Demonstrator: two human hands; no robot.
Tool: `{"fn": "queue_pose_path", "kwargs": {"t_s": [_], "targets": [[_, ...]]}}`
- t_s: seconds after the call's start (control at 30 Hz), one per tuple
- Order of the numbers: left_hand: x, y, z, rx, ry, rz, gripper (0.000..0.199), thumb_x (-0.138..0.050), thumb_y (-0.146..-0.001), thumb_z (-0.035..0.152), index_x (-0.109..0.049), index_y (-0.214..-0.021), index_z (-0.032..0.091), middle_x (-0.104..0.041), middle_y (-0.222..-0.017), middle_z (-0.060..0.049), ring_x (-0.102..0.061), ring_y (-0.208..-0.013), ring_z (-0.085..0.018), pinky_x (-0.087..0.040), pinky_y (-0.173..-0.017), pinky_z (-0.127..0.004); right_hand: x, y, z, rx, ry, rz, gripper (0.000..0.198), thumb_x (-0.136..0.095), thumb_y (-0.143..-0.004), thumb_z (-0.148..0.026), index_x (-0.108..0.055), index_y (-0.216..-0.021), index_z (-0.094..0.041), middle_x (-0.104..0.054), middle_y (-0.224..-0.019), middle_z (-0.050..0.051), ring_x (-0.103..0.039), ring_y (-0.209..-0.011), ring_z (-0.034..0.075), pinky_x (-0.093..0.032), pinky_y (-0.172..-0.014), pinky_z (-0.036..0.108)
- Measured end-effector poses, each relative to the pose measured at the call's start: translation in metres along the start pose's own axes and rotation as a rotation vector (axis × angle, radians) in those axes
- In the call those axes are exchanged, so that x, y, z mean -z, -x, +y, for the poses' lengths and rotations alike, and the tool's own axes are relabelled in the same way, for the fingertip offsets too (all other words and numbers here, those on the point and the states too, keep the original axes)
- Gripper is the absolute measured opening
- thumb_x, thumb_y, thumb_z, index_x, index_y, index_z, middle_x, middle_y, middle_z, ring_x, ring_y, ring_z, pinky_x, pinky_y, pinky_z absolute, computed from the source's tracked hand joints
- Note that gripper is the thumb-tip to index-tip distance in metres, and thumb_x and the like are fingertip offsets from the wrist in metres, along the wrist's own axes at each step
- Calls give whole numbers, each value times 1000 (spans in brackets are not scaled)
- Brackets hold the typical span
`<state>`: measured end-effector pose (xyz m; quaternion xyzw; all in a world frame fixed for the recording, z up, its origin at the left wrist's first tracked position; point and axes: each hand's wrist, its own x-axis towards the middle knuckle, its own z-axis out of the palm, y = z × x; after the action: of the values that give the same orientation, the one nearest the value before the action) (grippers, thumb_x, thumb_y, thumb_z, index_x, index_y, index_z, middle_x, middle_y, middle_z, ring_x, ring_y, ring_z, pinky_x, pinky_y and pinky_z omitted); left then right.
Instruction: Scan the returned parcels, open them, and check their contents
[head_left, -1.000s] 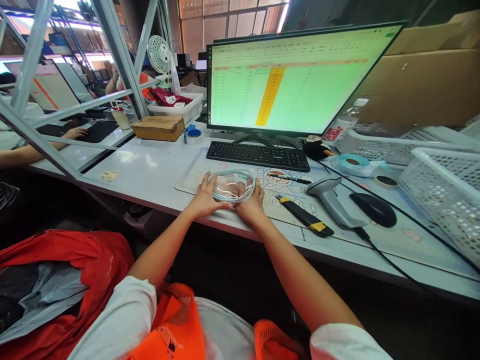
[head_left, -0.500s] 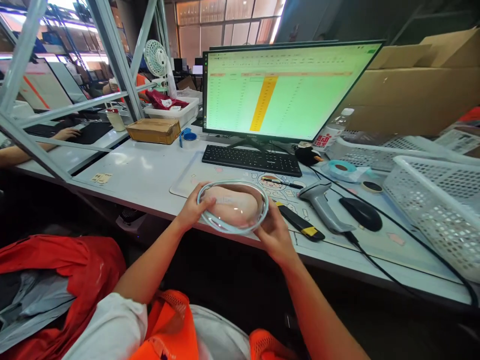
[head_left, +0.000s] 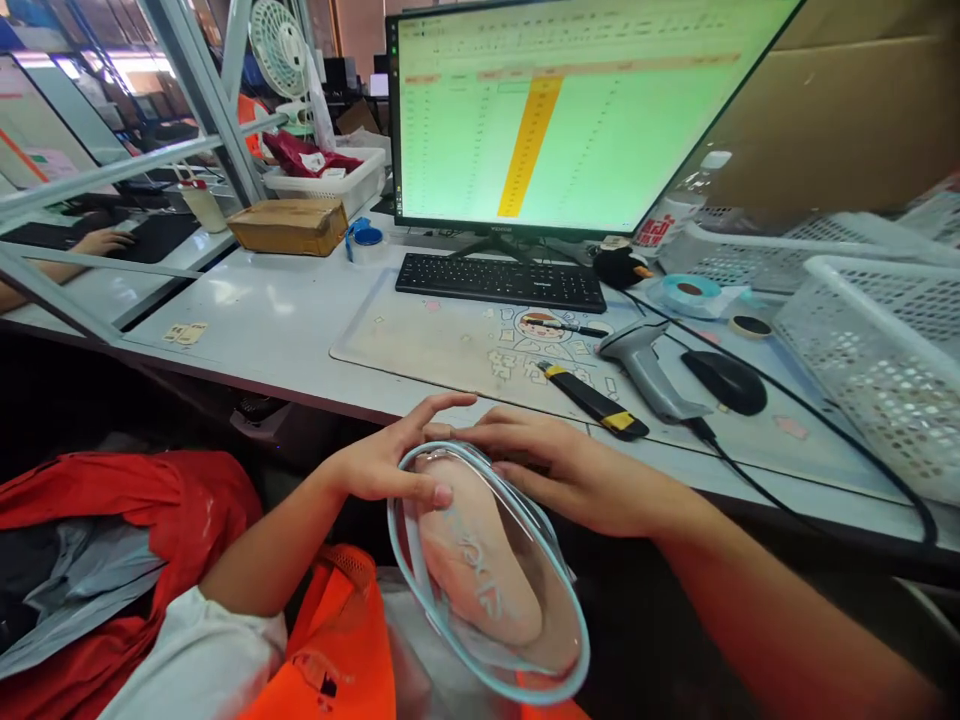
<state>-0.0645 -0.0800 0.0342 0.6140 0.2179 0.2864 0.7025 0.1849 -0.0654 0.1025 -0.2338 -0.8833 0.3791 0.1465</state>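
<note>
A clear oval pouch point(head_left: 551, 575) with pale blue piping is tilted lengthwise above my lap, in front of the desk edge. Inside it lies a beige, sole-shaped item point(head_left: 480, 565) with pale lettering. My left hand point(head_left: 394, 455) grips the pouch's upper left end, thumb pressed on the clear face and index finger stretched out above the rim. My right hand point(head_left: 570, 470) is closed on the upper right rim, its fingertips close to the left hand's fingers. What those fingertips pinch is partly hidden behind the rim.
On the desk mat lie a box cutter point(head_left: 592, 400), a barcode scanner point(head_left: 652, 375) with its cable, a mouse point(head_left: 724, 380) and a pen point(head_left: 566, 327). Behind stand a keyboard point(head_left: 499, 283) and monitor point(head_left: 570, 120). White baskets point(head_left: 870, 350) stand right. A co-worker's hand point(head_left: 105, 242) is at far left.
The pouch has come down toward my lap and turned from crosswise to lengthwise. My right hand has moved from its right side to the upper rim, near my left hand. The view has tilted down.
</note>
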Motion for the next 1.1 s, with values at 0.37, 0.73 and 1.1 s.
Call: {"fn": "queue_pose_path", "kwargs": {"t_s": [0.37,0.73,1.1], "targets": [[0,-2,0,12,-32,-39,98,-87,-75,31,-34,-158,33,-66,-120,-10,-68,-100,-22,-55,-81,-29,-6,4,1,-12,-11,-27,29,-56,-101,-35,-72,-122,-23,-69,-115,8,-65,-101,18,-51,-89,29],[-5,-10,-10,73,93,-124,94,-85,-79,34,-34,-158,29,-68,-127,-15,-69,-112,-29,-55,-90,-36,-10,6,-1,-105,149,-216,34,-55,-97,-26,-65,-128,-20,-68,-120,11,-65,-102,22,-50,-83,32],[18,20,-31,13,-27,114,55,-78,-86,44,-64,-135,25,-69,-121,-8,-66,-103,-23,-49,-90,-28,5,28,-15,-93,422,29,20,-47,-100,-28,-60,-86,-22,-66,-85,5,-54,-64,16,-32,-59,30]]}}
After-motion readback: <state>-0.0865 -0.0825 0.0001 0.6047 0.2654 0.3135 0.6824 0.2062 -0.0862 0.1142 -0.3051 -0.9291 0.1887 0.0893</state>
